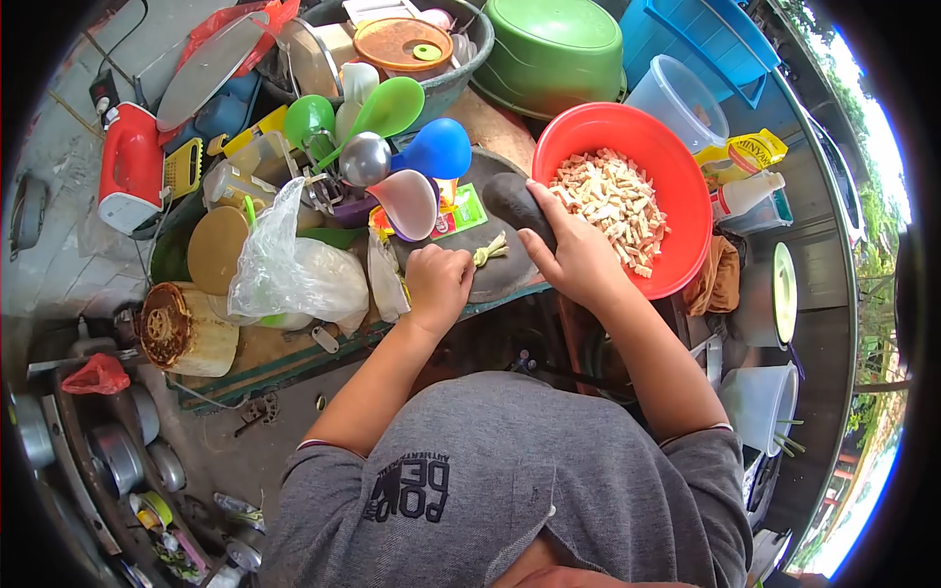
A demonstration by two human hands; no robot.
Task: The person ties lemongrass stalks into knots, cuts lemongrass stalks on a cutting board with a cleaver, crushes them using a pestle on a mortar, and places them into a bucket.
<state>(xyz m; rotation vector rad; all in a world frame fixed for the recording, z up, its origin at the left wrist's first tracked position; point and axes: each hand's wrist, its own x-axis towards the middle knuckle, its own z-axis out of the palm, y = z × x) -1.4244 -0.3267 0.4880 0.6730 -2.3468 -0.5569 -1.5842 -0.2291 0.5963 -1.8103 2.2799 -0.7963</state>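
Note:
My right hand (578, 245) is wrapped round a dark stone pestle (518, 208), held over the right part of a flat grey stone mortar (451, 257). Curled closed, my left hand (437, 286) rests at the mortar's near left edge; whatever its fingers hold, if anything, is hidden. Between the hands, a pale green knotted stalk (490, 250) lies on the mortar. A green and red sachet (461, 214) sits at the mortar's far side. Beyond my right hand, a red basin (692, 186) contains many small pale chopped pieces (610, 208).
Ladles and spoons, including a blue ladle (436, 149), crowd the left behind the mortar. A clear plastic bag (304, 269) stands left of my left hand. Farther back are an upturned green basin (554, 49) and a clear tub (676, 103). A red hand mixer (129, 162) lies far left.

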